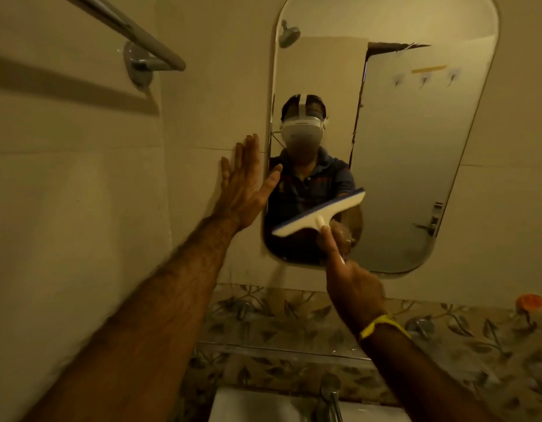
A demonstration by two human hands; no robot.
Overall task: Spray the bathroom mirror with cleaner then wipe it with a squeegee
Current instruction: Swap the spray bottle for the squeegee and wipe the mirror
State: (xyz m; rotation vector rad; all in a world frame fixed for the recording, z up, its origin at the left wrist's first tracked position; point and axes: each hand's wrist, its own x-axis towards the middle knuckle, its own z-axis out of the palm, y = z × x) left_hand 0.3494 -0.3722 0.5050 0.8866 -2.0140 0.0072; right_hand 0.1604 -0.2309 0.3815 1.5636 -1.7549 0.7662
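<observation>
A tall rounded mirror (416, 141) hangs on a beige tiled wall, filling the upper right of the frame. The person's right hand (353, 287), at lower centre right, grips the handle of a white squeegee (320, 213) whose blade lies tilted against the lower left part of the glass. The left hand (245, 190), left of centre, is open with fingers spread, palm flat on the wall just beside the mirror's left edge. A metal towel bar (136, 32) sits upper left. A yellow wristband (382, 325) circles the right wrist.
</observation>
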